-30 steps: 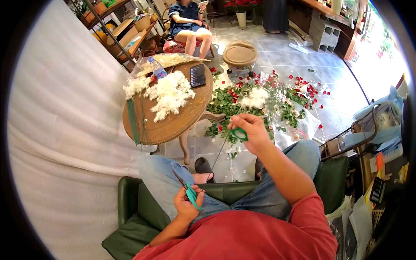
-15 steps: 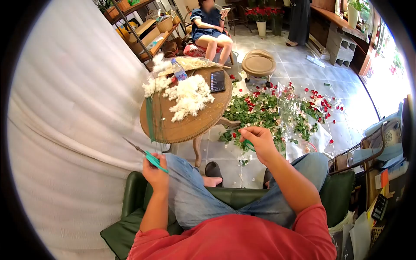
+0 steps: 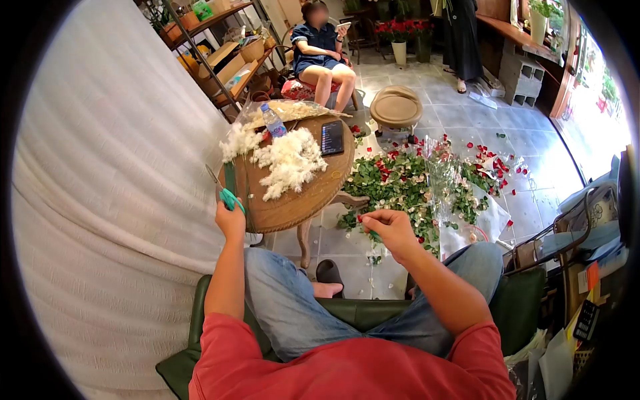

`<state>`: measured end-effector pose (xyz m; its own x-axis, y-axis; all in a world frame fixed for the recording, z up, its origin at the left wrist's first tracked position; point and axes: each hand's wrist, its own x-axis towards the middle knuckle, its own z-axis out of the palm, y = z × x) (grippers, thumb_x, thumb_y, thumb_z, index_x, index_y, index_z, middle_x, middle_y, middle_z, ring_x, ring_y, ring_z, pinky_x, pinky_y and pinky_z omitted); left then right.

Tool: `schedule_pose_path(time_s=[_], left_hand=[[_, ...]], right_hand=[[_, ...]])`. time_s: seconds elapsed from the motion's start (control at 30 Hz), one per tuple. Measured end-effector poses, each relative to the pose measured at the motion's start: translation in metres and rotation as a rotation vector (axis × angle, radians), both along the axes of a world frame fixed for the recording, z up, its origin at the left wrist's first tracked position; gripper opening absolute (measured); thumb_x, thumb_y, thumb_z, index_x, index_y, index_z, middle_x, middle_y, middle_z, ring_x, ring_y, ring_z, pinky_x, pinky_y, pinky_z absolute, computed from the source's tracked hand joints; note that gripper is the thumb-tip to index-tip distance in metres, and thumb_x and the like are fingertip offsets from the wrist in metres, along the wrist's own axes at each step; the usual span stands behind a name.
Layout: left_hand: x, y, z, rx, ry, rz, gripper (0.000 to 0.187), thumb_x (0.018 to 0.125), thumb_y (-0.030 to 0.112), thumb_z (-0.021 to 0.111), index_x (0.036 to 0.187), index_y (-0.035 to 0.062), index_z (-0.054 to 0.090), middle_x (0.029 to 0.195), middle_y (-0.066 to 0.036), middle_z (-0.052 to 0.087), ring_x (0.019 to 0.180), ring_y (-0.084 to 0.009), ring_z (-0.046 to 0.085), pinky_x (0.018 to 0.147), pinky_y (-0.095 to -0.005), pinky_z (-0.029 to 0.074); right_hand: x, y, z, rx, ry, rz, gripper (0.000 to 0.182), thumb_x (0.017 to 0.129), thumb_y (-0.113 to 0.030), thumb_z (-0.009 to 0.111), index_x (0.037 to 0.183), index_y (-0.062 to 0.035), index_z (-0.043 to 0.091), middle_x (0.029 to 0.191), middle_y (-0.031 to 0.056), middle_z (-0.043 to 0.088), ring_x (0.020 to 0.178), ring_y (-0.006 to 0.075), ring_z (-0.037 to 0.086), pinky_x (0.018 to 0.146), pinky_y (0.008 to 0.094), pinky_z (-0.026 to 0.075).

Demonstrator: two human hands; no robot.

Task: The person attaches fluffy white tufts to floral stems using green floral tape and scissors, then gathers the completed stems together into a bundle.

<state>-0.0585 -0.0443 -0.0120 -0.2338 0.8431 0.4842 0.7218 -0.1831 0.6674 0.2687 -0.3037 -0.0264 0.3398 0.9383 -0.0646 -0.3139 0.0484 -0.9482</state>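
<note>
Near the left edge of the table, my left hand (image 3: 231, 221) is closed around the teal handles of the scissors (image 3: 229, 198), whose blades point up and to the left. My right hand (image 3: 392, 233) is raised over my lap, thumb and fingers pinched on a small green strip (image 3: 375, 235), mostly hidden by the fingers. White fluffy dried flowers (image 3: 292, 161) lie on the round wooden table (image 3: 313, 193). A dark green ribbon (image 3: 230, 179) and thin stems hang along its left side.
A water bottle (image 3: 273, 121) and a phone (image 3: 332, 137) are on the table. Green leaves and red petals (image 3: 393, 180) litter the floor beside a stool (image 3: 396, 108). One person (image 3: 319, 57) sits beyond the table; another stands farther back. A white curtain (image 3: 120, 200) hangs at left.
My left hand has moved forward and up with the scissors, their blades now steeper. My right hand has shifted slightly left and down, and less of the green strip shows. The view has tilted slightly.
</note>
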Motion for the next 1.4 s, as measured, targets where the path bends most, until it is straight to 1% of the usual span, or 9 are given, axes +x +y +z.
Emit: schedule_pose_path(time_s=[0.2, 0.27, 0.4, 0.57, 0.7, 0.8, 0.87, 0.97, 1.4], left_hand=[[0.015, -0.036, 0.012, -0.104, 0.12, -0.478, 0.035, 0.082, 0.024, 0.077, 0.103, -0.0015, 0.069, 0.088, -0.019, 0.071, 0.079, -0.033, 0.069, 0.072, -0.0396, 0.053], [0.024, -0.039, 0.018, -0.222, 0.454, -0.719, 0.04, 0.078, 0.028, 0.078, 0.107, 0.0014, 0.071, 0.092, -0.018, 0.072, 0.081, -0.0346, 0.069, 0.073, -0.0398, 0.053], [0.034, -0.025, 0.01, -0.222, 0.618, -0.779, 0.04, 0.077, 0.033, 0.077, 0.104, 0.0034, 0.073, 0.095, -0.018, 0.072, 0.085, -0.0353, 0.068, 0.075, -0.0413, 0.053], [0.034, -0.021, 0.022, -0.165, 0.53, -0.757, 0.029, 0.079, 0.023, 0.076, 0.098, 0.0009, 0.073, 0.088, -0.017, 0.071, 0.08, -0.0326, 0.069, 0.075, -0.0378, 0.054], [-0.016, 0.028, -0.001, 0.095, 0.33, -0.292, 0.019, 0.081, 0.019, 0.068, 0.091, 0.0026, 0.072, 0.089, -0.017, 0.071, 0.086, -0.0358, 0.068, 0.076, -0.0433, 0.053], [-0.068, 0.051, -0.014, 0.04, 0.342, -0.099, 0.016, 0.08, 0.015, 0.067, 0.087, 0.0003, 0.07, 0.084, -0.02, 0.069, 0.077, -0.0374, 0.067, 0.072, -0.0445, 0.053], [-0.09, 0.057, -0.018, -0.346, 0.344, 0.045, 0.016, 0.082, 0.015, 0.068, 0.078, -0.0003, 0.067, 0.073, -0.017, 0.068, 0.063, -0.0316, 0.066, 0.058, -0.0418, 0.05], [-0.107, 0.061, -0.037, -0.69, -0.213, -0.087, 0.022, 0.084, 0.017, 0.069, 0.071, 0.0007, 0.064, 0.066, -0.012, 0.065, 0.055, -0.0206, 0.062, 0.048, -0.0349, 0.043], [-0.113, 0.062, -0.041, -0.775, -0.318, -0.224, 0.013, 0.085, 0.012, 0.062, 0.075, 0.0055, 0.058, 0.063, -0.006, 0.057, 0.049, -0.0137, 0.052, 0.04, -0.0274, 0.033]], right_hand=[[-0.004, -0.001, 0.001, -0.003, 0.009, 0.014, 0.019, 0.09, -0.01, 0.071, 0.101, 0.0056, 0.072, 0.082, 0.0062, 0.07, 0.075, 0.0108, 0.063, 0.072, 0.0254, 0.051], [-0.006, 0.0, -0.001, -0.017, -0.002, 0.027, 0.019, 0.09, -0.01, 0.071, 0.101, 0.0058, 0.072, 0.083, 0.0064, 0.071, 0.075, 0.0109, 0.063, 0.072, 0.0254, 0.051], [-0.006, 0.001, -0.005, -0.023, -0.035, 0.028, 0.02, 0.09, -0.01, 0.071, 0.102, 0.0062, 0.071, 0.084, 0.0073, 0.071, 0.077, 0.0115, 0.064, 0.073, 0.0251, 0.051], [-0.002, 0.0, -0.011, -0.032, -0.049, 0.013, 0.02, 0.091, -0.01, 0.07, 0.103, 0.0062, 0.071, 0.085, 0.0076, 0.071, 0.077, 0.0121, 0.064, 0.074, 0.0257, 0.051], [-0.003, 0.002, -0.011, -0.028, -0.076, 0.024, 0.022, 0.091, -0.011, 0.071, 0.103, 0.0064, 0.071, 0.087, 0.0085, 0.072, 0.078, 0.0123, 0.065, 0.073, 0.026, 0.052], [-0.005, -0.001, -0.003, -0.028, -0.07, 0.03, 0.022, 0.09, -0.012, 0.071, 0.103, 0.0064, 0.071, 0.086, 0.0087, 0.072, 0.078, 0.0125, 0.065, 0.074, 0.0262, 0.052], [-0.005, -0.001, -0.003, -0.027, -0.068, 0.022, 0.022, 0.09, -0.012, 0.071, 0.103, 0.0065, 0.071, 0.086, 0.0089, 0.071, 0.078, 0.0127, 0.066, 0.074, 0.0263, 0.052], [-0.006, -0.001, -0.001, -0.036, -0.068, 0.016, 0.019, 0.091, -0.011, 0.07, 0.101, 0.0055, 0.072, 0.083, 0.0073, 0.071, 0.077, 0.0119, 0.064, 0.073, 0.0264, 0.051], [-0.009, 0.005, -0.018, -0.044, -0.132, -0.016, 0.021, 0.089, -0.014, 0.071, 0.099, 0.0046, 0.072, 0.084, 0.0092, 0.073, 0.076, 0.0134, 0.067, 0.073, 0.0277, 0.054]])
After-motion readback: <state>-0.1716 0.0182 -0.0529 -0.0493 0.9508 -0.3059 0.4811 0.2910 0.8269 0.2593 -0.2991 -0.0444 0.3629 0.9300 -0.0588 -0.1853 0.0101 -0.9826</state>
